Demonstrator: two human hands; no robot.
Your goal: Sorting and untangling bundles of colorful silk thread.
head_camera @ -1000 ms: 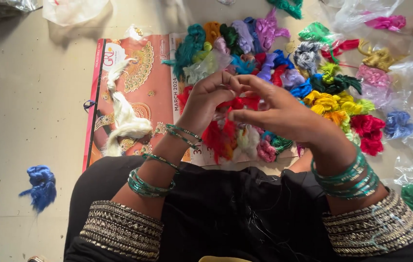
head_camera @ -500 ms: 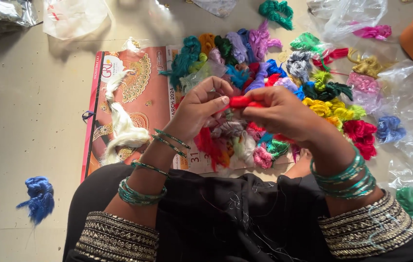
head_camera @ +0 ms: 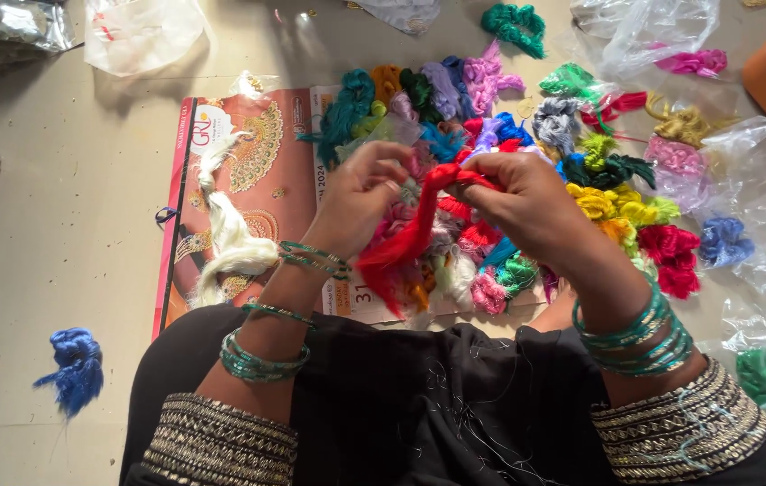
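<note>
Left hand: the left hand point(head_camera: 367, 200) is curled narrow, fingertips pinched on the upper end of the red thread bundle point(head_camera: 410, 236), just at 9 o'clock of the other hand.
Right hand: the right hand point(head_camera: 527, 205) is closed around the same bundle at its top, knuckles up, thumb side toward the left hand; the two hands nearly touch.
Red bundle: it hangs from both grips and trails down toward 7 o'clock, its loose tail over the heap of coloured skeins point(head_camera: 527, 162) and the printed calendar sheet point(head_camera: 257, 180).
Around it: a white skein point(head_camera: 225, 243) lies on the sheet at 9 o'clock; a blue skein point(head_camera: 72, 369) sits well apart on the floor at 8 o'clock; clear plastic bags point(head_camera: 761, 180) lie at 3 o'clock.
Doing it well: I judge the strands need an even, gentle pull between the two pinches, hands kept close, so that the fibres part without knotting.
Watch for: the hanging tail could snag on the skeins beneath; lifting it clear of the heap seems wise.
Bangles: green bangles point(head_camera: 639, 328) ring both wrists and could catch loose threads.
</note>
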